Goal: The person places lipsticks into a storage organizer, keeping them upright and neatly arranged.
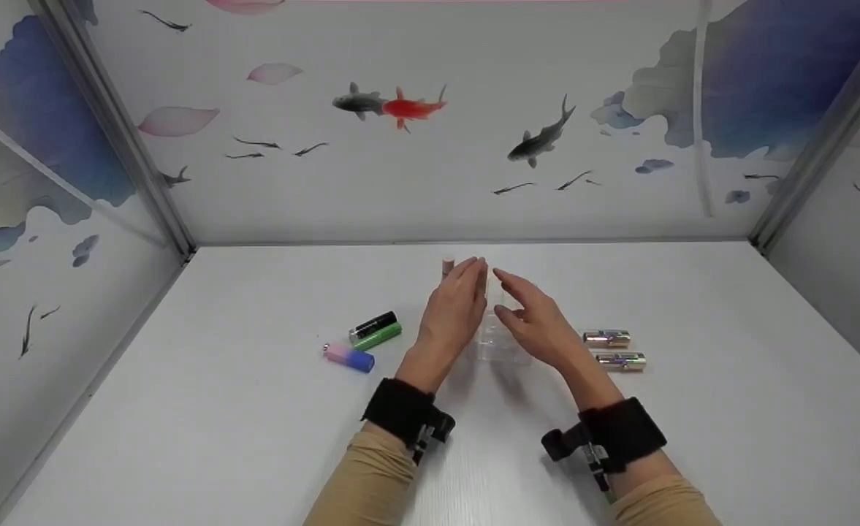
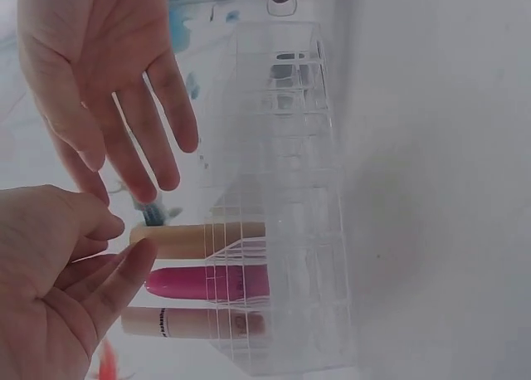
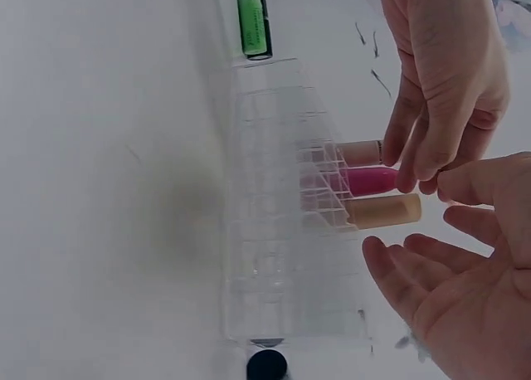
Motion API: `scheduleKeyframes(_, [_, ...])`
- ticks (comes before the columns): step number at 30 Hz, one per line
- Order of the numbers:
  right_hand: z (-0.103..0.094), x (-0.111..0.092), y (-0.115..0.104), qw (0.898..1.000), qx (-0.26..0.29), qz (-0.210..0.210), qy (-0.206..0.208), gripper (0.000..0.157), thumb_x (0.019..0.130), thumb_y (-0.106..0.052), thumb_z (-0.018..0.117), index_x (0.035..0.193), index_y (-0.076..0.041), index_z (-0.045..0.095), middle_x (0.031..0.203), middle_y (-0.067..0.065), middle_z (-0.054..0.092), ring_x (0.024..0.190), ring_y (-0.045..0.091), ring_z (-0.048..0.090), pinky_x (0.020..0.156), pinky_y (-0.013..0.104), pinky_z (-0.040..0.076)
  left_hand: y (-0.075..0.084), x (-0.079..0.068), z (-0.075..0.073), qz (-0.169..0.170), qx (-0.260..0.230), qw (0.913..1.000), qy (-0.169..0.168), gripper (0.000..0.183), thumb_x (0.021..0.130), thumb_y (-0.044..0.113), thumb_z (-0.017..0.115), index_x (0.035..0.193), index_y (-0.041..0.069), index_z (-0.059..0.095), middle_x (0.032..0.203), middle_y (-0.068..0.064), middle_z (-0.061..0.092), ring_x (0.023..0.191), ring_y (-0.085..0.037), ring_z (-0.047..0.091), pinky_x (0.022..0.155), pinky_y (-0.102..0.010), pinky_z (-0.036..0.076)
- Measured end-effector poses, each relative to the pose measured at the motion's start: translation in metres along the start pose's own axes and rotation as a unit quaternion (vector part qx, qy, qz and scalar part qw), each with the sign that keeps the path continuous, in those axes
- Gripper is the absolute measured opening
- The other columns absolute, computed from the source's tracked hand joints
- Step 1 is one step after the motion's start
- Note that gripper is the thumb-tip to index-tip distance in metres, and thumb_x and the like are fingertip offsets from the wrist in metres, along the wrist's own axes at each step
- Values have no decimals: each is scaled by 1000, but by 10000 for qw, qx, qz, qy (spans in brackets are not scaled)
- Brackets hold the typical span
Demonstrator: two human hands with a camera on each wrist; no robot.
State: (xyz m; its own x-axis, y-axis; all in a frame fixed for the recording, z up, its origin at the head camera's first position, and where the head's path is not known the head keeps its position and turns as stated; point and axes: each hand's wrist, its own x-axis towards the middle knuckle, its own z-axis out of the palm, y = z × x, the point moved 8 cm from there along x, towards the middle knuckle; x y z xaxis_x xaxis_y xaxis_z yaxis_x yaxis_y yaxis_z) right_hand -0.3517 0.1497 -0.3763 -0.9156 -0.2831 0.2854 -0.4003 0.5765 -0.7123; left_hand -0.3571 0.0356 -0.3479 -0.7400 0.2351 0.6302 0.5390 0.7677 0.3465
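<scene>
A clear plastic organizer [image 1: 503, 343] with a grid of compartments stands between the hands. Three capped cosmetic tubes sit upright in its slots: a beige tube [image 2: 178, 241], a magenta tube [image 2: 199, 282] and a pale pink tube [image 2: 187, 322]. My left hand [image 1: 453, 307] is over the tubes' tops, fingertips bunched loosely close to the magenta tube and the beige one. Whether they touch is hard to tell. My right hand [image 1: 539, 325] hovers beside the organizer, its fingers spread and relaxed, holding nothing. In the right wrist view, its fingertips lie near the beige tube.
On the white table [image 1: 218, 409], left of the organizer, lie a black tube [image 1: 373, 326], a green tube [image 1: 378, 336] and a pink-and-blue tube [image 1: 349, 358]. Two shiny metallic tubes [image 1: 606, 338] lie on the right. Patterned panels [image 1: 430, 183] enclose the table's back and sides.
</scene>
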Motion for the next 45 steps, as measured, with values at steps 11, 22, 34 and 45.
scheduleKeyframes(11, [-43,-21,-9,9979,-637,126,-30,52,102,-12,55,151,-3,40,147,24,51,135,41,51,105,54,49,24,-1,-5,76,185,9995,-255,38,94,10,66,132,9,61,134,-7,65,116,-18,67,95,-26,56])
scheduleKeyframes(22, [-68,-45,17,9832,-1470,804,-730,54,98,-17,62,147,-3,44,137,26,58,129,45,52,104,62,45,54,-17,4,574,384,9969,-374,28,93,18,69,121,14,66,119,-1,71,107,-13,70,90,-21,57])
scheduleKeyframes(34, [-99,-70,63,9588,-1899,1631,-1346,42,91,-16,70,126,4,57,125,31,59,113,44,57,91,58,49,103,-37,43,1271,563,9765,-1649,22,96,28,67,116,18,69,113,4,74,99,-11,71,83,-22,56])
scheduleKeyframes(45, [-95,-77,92,9444,-1886,2035,-1762,33,87,-6,72,118,1,63,119,28,62,106,39,60,86,51,51,115,-48,91,615,582,9368,-3395,31,96,27,66,126,19,66,121,3,68,107,-9,67,88,-21,54])
